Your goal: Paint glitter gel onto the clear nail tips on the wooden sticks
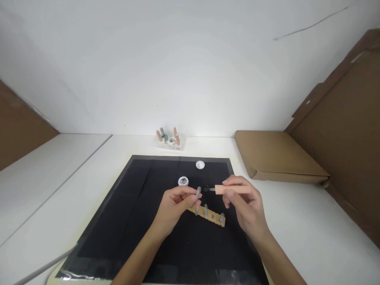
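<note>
Between the thumb and fingers of my left hand (177, 204) is a small translucent nail tip (198, 192), held upright. My right hand (245, 204) pinches a peach-coloured brush handle (233, 189), its dark bristles (209, 189) pointing left, a short gap from the nail tip. Below the hands, a yellowish strip (216, 217) lies on the black mat (118, 206) with several clear nail tips standing on it; my left hand hides its left end. Just behind my left hand sits an open white jar (183, 181) with greyish contents.
A white lid (200, 165) lies at the mat's back. Behind the mat, a clear tray (169, 147) holds several bottles with peach and grey caps. A closed cardboard box (282, 154) rests at the right, beside a brown cardboard panel (344, 118).
</note>
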Tool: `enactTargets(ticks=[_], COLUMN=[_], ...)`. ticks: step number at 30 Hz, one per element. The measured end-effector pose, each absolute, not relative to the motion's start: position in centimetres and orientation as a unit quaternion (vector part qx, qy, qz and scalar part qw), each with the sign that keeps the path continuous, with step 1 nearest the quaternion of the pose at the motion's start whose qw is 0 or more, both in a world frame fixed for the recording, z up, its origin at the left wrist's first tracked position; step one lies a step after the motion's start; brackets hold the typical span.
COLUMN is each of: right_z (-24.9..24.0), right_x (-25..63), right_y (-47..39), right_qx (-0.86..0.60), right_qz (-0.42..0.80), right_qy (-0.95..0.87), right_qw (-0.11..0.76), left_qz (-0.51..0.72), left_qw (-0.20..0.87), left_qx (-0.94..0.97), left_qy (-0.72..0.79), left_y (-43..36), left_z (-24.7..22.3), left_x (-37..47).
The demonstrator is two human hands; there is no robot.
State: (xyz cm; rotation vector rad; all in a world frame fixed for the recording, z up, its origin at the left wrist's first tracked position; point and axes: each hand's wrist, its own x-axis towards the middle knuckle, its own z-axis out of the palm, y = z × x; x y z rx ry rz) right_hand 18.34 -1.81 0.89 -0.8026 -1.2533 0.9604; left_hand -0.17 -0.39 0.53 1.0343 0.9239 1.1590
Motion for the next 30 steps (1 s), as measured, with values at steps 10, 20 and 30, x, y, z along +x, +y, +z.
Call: enactTargets(ticks=[10, 20, 30], right_z=[2.9, 3.2, 3.4], right_x=[17.8, 17.8, 17.7], right_y=[-2.2, -2.3, -2.4], right_qx=[-0.366, -0.36, -0.35], right_qz=[0.315, 0.289, 0.276], right_qy=[-0.633, -0.691, -0.704], right_qw=[0.605, 0.557, 0.553], left_qz=[0.518, 0.538, 0.542], left_qw=[0.619, 0.636, 0.649], left_qx=[0.455, 0.434, 0.422], left_qy=[0.375, 0.342, 0.326], left_y=[-0.4, -0.4, -0.5], left_z=[0.7, 0.8, 0.7], left_x=[-0.1, -0.1, 0.0])
